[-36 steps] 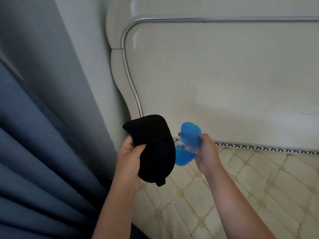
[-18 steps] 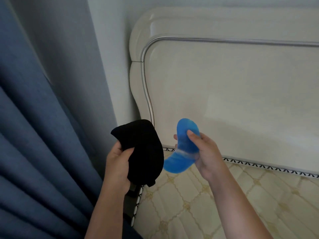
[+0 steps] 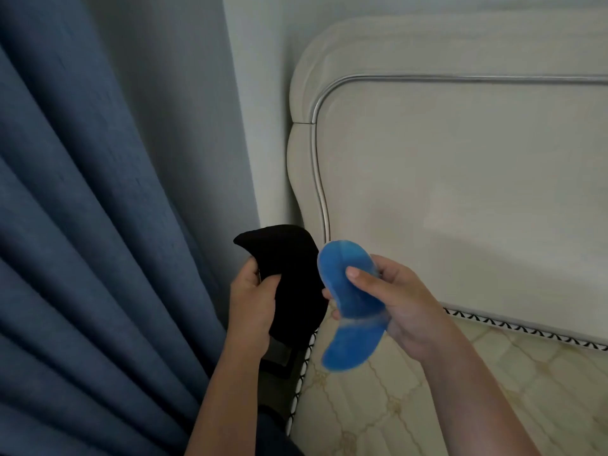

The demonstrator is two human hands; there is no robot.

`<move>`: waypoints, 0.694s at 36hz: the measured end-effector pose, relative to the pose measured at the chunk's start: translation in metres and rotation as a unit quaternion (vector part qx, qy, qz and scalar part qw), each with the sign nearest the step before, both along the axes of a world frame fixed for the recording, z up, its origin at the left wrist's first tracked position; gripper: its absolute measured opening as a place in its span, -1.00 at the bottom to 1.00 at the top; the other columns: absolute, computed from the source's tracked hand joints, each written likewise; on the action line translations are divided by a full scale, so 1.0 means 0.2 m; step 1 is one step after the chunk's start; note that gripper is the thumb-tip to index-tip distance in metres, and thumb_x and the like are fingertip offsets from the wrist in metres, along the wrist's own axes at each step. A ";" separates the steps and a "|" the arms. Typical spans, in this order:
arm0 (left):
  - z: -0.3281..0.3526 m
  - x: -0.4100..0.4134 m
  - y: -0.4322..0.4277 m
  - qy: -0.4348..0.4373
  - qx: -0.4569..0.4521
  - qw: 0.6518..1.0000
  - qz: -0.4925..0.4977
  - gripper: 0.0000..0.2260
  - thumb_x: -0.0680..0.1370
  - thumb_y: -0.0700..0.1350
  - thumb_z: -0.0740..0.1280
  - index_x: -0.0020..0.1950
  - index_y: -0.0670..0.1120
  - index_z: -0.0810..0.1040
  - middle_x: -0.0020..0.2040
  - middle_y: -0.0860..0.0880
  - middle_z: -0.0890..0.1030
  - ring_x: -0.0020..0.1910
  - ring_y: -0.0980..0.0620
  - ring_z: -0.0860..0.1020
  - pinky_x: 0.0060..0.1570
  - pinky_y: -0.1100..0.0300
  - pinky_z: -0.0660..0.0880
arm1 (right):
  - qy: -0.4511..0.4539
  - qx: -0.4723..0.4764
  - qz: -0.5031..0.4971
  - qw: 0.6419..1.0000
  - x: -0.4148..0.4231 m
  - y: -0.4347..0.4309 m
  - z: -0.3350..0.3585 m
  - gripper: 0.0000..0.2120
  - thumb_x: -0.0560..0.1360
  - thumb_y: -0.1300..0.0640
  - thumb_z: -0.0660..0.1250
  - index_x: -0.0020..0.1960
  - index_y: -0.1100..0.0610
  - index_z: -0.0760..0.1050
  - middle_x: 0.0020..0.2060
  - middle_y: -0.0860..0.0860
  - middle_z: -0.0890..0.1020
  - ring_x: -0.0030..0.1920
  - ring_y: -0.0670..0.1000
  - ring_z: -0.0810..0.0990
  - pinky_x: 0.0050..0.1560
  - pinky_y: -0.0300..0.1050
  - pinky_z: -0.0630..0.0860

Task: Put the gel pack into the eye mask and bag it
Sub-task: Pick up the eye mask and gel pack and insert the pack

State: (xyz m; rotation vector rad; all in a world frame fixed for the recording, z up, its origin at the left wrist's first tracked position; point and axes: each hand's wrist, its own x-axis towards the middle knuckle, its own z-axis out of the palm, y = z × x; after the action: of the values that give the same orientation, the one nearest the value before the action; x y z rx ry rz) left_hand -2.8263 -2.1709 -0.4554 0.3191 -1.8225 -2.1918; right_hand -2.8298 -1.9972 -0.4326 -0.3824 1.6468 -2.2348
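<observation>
My left hand (image 3: 251, 306) grips a black eye mask (image 3: 292, 274), held upright with its upper end pointing left; a strap buckle hangs below it. My right hand (image 3: 399, 304) holds a blue gel pack (image 3: 352, 311) at its narrow middle, thumb on top. The pack is curved, one lobe up beside the mask, the other hanging down. Pack and mask are side by side and nearly touch at the top. No bag is in view.
A cream padded headboard (image 3: 460, 179) with a silver trim line fills the right. Below it lies a mattress (image 3: 411, 406) with a gold quilted pattern. A blue curtain (image 3: 82, 225) hangs on the left, with a pale wall strip between.
The view has swung left, showing more curtain. My right hand has brought the gel pack closer to the mask and its lower lobe now hangs straighter down. Left hand keeps its grip.
</observation>
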 end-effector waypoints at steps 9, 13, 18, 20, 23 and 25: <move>0.03 0.00 0.05 0.019 -0.021 0.999 -0.025 -0.77 0.48 -0.30 0.28 -0.16 0.02 0.58 -0.37 0.12 0.66 -0.40 0.22 0.60 -0.47 0.38 0.47 | -0.041 0.023 0.048 0.998 0.01 -0.12 -0.03 -0.74 0.38 0.11 0.40 0.00 0.24 0.57 -0.20 0.20 0.69 -0.21 0.09 0.68 -0.30 -0.11 0.60; 0.03 0.00 0.07 0.017 -0.014 0.999 -0.035 -0.75 0.46 -0.32 0.29 -0.29 0.01 0.52 -0.52 0.09 0.57 -0.53 0.21 0.52 -0.55 0.36 0.43 | -0.040 0.033 0.048 0.997 0.00 -0.13 -0.06 -0.81 0.38 0.10 0.41 -0.07 0.18 0.61 -0.21 0.18 0.69 -0.21 0.09 0.68 -0.28 -0.10 0.61; 0.04 0.00 0.08 0.007 0.007 0.999 -0.032 -0.79 0.46 -0.30 0.30 -0.25 0.00 0.54 -0.49 0.10 0.59 -0.50 0.20 0.55 -0.54 0.36 0.45 | -0.057 0.034 0.048 0.997 0.00 -0.12 -0.07 -0.82 0.35 0.09 0.43 -0.11 0.17 0.62 -0.23 0.19 0.69 -0.25 0.09 0.68 -0.30 -0.10 0.60; 0.05 0.00 0.08 0.006 0.017 0.999 -0.031 -0.81 0.47 -0.28 0.29 -0.18 0.00 0.56 -0.44 0.10 0.63 -0.46 0.21 0.58 -0.52 0.36 0.47 | -0.062 0.040 0.050 0.996 0.00 -0.11 -0.07 -0.76 0.33 0.08 0.43 -0.07 0.20 0.61 -0.22 0.20 0.69 -0.24 0.09 0.68 -0.29 -0.09 0.61; 0.05 0.00 0.09 0.010 0.031 0.999 -0.025 -0.81 0.49 -0.26 0.27 -0.17 0.03 0.57 -0.43 0.11 0.64 -0.46 0.21 0.59 -0.52 0.36 0.47 | -0.068 0.048 0.051 0.995 -0.01 -0.10 -0.08 -0.65 0.33 0.08 0.43 0.01 0.28 0.55 -0.20 0.20 0.69 -0.22 0.10 0.68 -0.30 -0.10 0.60; 0.05 0.00 0.09 0.015 0.040 0.999 -0.023 -0.81 0.51 -0.24 0.27 -0.16 0.04 0.57 -0.43 0.11 0.64 -0.45 0.21 0.59 -0.51 0.36 0.48 | -0.065 0.053 0.053 0.995 -0.01 -0.09 -0.07 -0.65 0.33 0.08 0.43 0.00 0.29 0.55 -0.22 0.19 0.70 -0.25 0.09 0.68 -0.31 -0.12 0.60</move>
State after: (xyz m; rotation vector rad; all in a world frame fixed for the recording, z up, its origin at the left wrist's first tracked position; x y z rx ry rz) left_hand -2.8263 -2.1520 -0.4445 0.2621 -1.7457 -2.2927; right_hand -2.8312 -2.0159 -0.4474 -0.2843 1.6284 -2.0406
